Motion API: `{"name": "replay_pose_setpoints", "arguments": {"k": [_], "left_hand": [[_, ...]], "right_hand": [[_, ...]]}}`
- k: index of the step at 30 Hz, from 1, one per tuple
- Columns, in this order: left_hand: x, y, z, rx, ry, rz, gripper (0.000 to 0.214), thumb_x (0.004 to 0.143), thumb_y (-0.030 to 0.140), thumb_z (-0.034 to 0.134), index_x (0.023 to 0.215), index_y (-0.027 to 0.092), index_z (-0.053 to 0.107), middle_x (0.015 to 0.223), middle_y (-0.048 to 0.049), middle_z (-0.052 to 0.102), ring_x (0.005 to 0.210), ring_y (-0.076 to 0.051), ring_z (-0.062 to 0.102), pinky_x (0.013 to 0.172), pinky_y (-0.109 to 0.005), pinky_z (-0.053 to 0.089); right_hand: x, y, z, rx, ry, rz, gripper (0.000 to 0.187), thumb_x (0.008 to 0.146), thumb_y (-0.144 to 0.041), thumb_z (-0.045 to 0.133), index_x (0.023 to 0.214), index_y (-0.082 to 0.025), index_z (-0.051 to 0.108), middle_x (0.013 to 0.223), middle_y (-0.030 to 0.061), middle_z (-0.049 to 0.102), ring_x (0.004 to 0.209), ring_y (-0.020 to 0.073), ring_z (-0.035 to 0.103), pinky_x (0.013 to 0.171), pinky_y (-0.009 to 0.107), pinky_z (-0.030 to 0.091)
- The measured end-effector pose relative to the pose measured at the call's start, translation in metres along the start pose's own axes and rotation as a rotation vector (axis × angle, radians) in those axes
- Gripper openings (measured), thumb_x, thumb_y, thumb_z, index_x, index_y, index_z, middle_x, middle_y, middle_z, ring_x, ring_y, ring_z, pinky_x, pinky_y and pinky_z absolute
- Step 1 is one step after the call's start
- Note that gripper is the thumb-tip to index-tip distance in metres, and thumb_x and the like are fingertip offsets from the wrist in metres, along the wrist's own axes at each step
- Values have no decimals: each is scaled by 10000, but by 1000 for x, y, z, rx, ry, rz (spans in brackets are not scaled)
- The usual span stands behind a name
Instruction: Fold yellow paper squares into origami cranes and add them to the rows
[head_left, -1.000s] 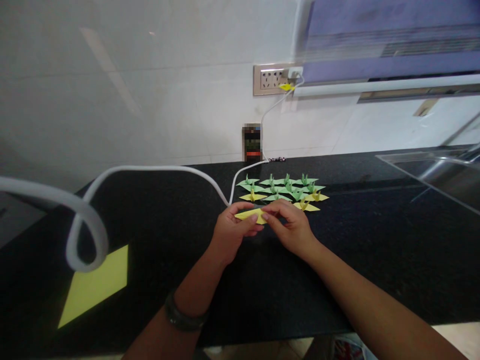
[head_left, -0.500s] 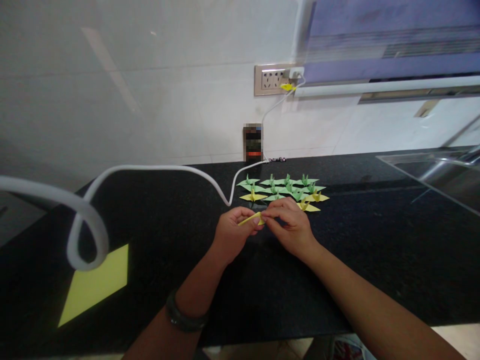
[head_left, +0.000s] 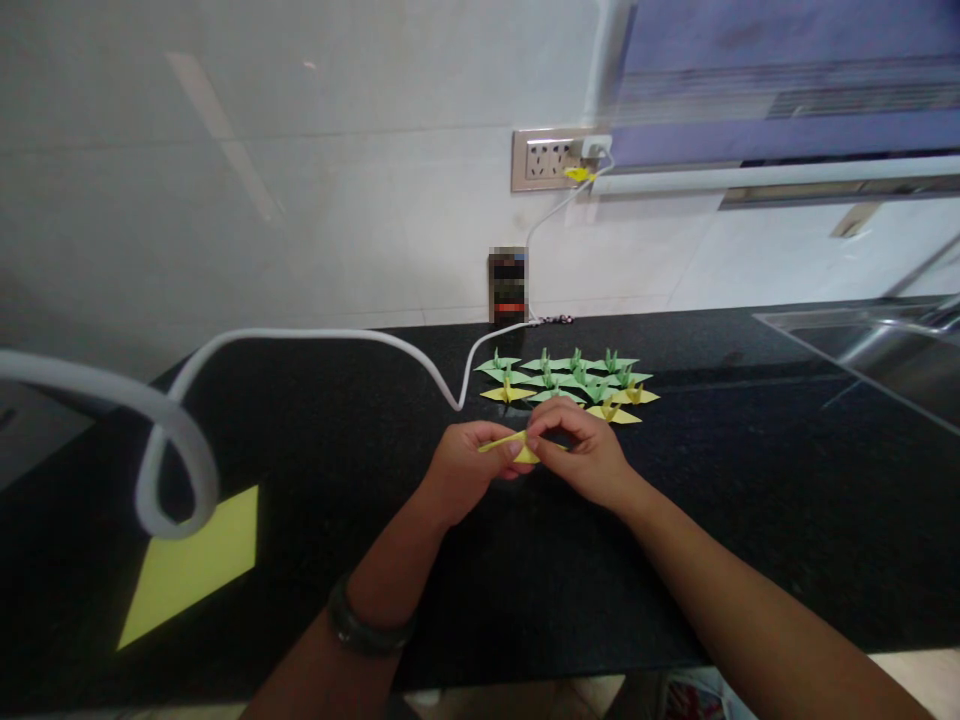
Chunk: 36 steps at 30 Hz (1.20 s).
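A small folded piece of yellow paper (head_left: 525,453) is pinched between my two hands above the black counter. My left hand (head_left: 466,468) grips its left part, the thumb lying on top. My right hand (head_left: 581,450) pinches it near the middle with thumb and fingertips, covering part of the folds. Just beyond my hands stand several folded paper cranes in rows, green ones (head_left: 550,380) mostly, with a yellow crane (head_left: 507,393) at the left and another yellow crane (head_left: 634,394) at the right. My right hand partly hides the nearest ones.
A flat yellow sheet (head_left: 199,570) lies at the left on the counter (head_left: 337,420). A white cable (head_left: 322,334) loops in front of it and runs to a wall socket (head_left: 547,160). A blurred upright object (head_left: 509,285) leans on the wall. A sink (head_left: 885,345) is at the right.
The folded yellow paper has turned a little and more of it shows, including a point right of my right thumb. My hands have moved only slightly.
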<state>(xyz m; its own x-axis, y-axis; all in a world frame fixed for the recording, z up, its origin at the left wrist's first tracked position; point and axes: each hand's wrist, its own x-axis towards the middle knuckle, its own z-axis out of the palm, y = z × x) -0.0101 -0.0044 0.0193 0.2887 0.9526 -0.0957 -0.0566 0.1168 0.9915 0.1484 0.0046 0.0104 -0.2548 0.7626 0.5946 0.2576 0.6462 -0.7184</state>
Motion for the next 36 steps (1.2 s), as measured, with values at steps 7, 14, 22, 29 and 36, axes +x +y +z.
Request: {"name": "replay_pose_setpoints", "arguments": {"k": [7, 14, 22, 29, 36], "left_hand": [[-1, 0, 0, -134, -58, -70, 255, 637, 316, 627, 761, 94, 610, 656, -64, 647, 573, -127, 606, 511, -205, 463], [-2, 2, -1, -225, -120, -125, 199, 667, 269, 607, 764, 95, 609, 672, -55, 639, 565, -110, 606, 510, -180, 469], [0, 1, 1, -178, -82, -137, 247, 664, 332, 606, 721, 91, 598, 626, -52, 628, 537, -121, 605, 456, -175, 457], [2, -3, 3, -101, 33, -62, 284, 630, 344, 635, 740, 85, 593, 642, -62, 642, 554, -133, 608, 478, -199, 464], [4, -5, 1, -43, 66, 12, 266, 643, 338, 624, 749, 95, 601, 635, -53, 647, 591, -141, 611, 529, -222, 475]], "right_hand": [[2, -1, -5, -20, -59, -95, 85, 703, -141, 545, 733, -208, 588, 747, 26, 573, 747, 151, 532, 730, 348, 420], [1, -3, -4, 57, -90, -37, 115, 697, -93, 502, 721, -181, 571, 738, 24, 574, 693, 130, 543, 643, 285, 441], [-1, -3, -3, 47, -119, -16, 130, 690, -75, 490, 722, -171, 572, 715, 20, 577, 663, 123, 540, 630, 271, 434], [-1, -3, -2, 52, -104, 130, 66, 734, -165, 503, 745, -158, 568, 736, 28, 570, 679, 125, 535, 618, 256, 427], [-3, 5, 2, 79, -86, 320, 215, 734, -306, 547, 900, -169, 540, 767, 25, 583, 661, 119, 539, 588, 239, 427]]}}
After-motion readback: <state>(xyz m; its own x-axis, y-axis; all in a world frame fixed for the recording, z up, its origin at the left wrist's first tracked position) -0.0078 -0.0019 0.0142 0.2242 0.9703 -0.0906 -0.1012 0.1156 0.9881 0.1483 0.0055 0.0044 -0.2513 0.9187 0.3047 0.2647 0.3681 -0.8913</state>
